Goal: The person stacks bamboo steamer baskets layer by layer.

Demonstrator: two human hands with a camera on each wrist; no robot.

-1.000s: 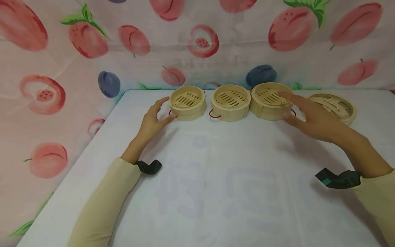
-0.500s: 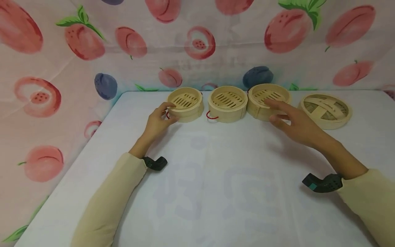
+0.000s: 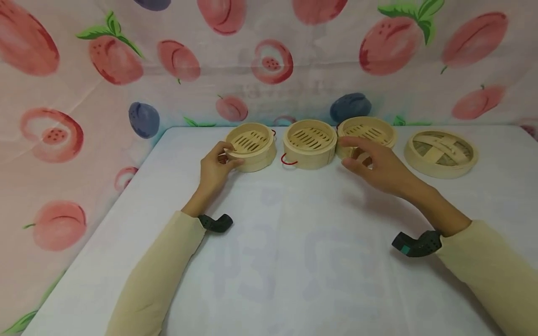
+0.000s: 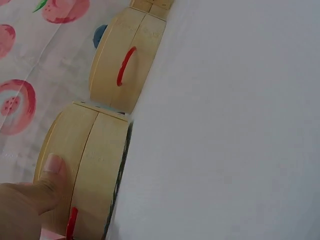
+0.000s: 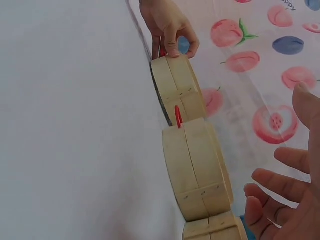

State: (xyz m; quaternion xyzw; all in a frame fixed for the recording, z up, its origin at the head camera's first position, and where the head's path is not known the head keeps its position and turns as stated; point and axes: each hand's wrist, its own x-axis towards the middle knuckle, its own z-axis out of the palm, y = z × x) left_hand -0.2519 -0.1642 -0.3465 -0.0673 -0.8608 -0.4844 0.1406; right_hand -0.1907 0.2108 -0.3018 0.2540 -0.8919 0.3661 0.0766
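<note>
My left hand [image 3: 215,169] grips the leftmost bamboo steamer basket [image 3: 256,158], a small round one with a slatted top. The thumb presses on its front wall above a red loop handle [image 4: 72,222], and the fingers lie over the far side of the rim. In the right wrist view, a dark strip shows along that basket's lower edge. My right hand [image 3: 380,165] is held in front of the third steamer basket [image 3: 380,130], fingers loosely spread and holding nothing. Between the hands stands the middle steamer basket [image 3: 315,158], with its own red handle [image 3: 288,161].
A woven bamboo steamer lid [image 3: 446,171] lies at the right of the row. The white tablecloth [image 3: 294,233] stretches out in front, and a fruit-printed cloth [image 3: 311,56] hangs close behind the baskets.
My left hand has moved in and taken hold of the leftmost basket. The right hand has moved left from beside the lid, uncovering it, to in front of the third basket.
</note>
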